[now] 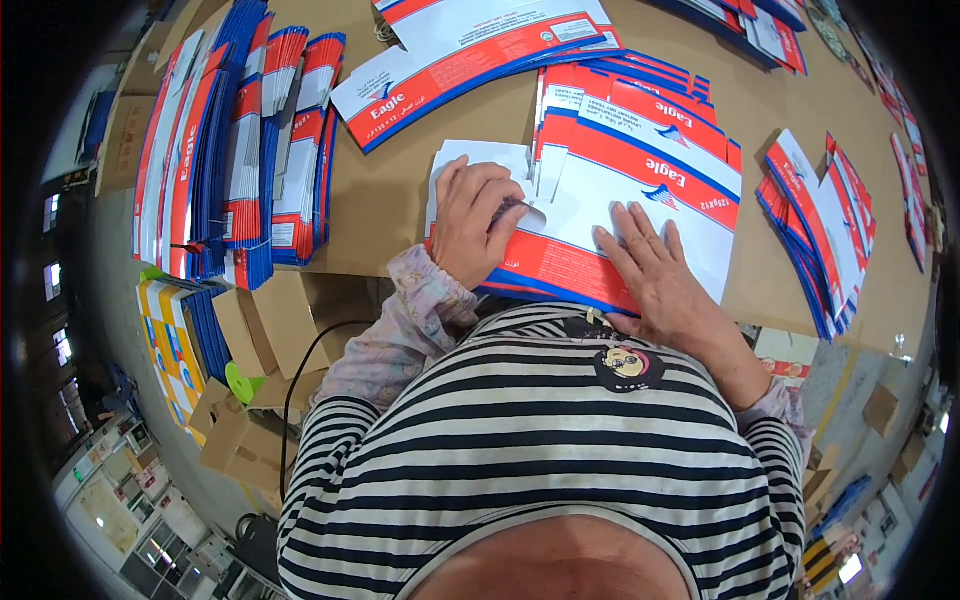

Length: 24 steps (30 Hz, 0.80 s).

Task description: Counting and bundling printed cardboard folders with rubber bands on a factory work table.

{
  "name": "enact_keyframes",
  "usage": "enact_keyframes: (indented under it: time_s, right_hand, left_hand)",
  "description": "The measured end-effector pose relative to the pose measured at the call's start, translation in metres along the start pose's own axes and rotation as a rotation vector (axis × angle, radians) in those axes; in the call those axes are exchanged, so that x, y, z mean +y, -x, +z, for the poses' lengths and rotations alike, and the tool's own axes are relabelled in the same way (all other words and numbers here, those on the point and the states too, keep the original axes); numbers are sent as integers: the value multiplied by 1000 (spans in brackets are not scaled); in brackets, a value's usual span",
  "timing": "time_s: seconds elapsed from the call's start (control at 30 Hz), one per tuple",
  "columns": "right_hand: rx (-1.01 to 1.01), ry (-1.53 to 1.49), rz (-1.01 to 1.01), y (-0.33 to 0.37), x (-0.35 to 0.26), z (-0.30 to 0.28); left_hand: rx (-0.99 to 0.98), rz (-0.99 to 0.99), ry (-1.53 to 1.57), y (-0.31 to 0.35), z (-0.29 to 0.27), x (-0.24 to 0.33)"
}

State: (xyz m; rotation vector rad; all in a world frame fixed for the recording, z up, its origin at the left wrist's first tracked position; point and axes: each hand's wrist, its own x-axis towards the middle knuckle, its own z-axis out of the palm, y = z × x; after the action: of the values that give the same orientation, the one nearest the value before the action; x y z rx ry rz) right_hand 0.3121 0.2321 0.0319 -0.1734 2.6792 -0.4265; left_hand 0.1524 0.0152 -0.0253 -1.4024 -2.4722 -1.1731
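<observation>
Flat, folded cartons (620, 225) in red, white and blue lie in a stack on the table right in front of me. My left hand (475, 222) rests on the white flap end of the top carton, fingers curled toward the thumb. Something small and dark shows between thumb and fingers, beside a curled white edge; I cannot make out what it is. My right hand (660, 265) lies flat on the top carton's printed face, fingers spread and pressing nothing between them. More of the same cartons (650, 100) fan out just behind.
Bundled cartons (235, 150) stand on edge at the left. Further flat cartons (480, 50) lie at the back, and another fanned pile (815, 225) is on the right of the brown table (375, 200). Below the left table edge are open cardboard boxes (250, 440) and a black cable (300, 385).
</observation>
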Motion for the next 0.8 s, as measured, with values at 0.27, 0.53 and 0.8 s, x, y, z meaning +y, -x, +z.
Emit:
enact_keyframes:
  time_s: [0.27, 0.53, 0.8]
  right_hand:
    - [37, 261, -87, 8, -11, 12]
    - [296, -13, -69, 25, 9, -30]
    - [914, 217, -115, -32, 15, -114]
  left_hand:
    - [-47, -36, 37, -8, -4, 2]
    - [406, 16, 155, -4, -42, 30]
    - [251, -87, -8, 18, -21, 16]
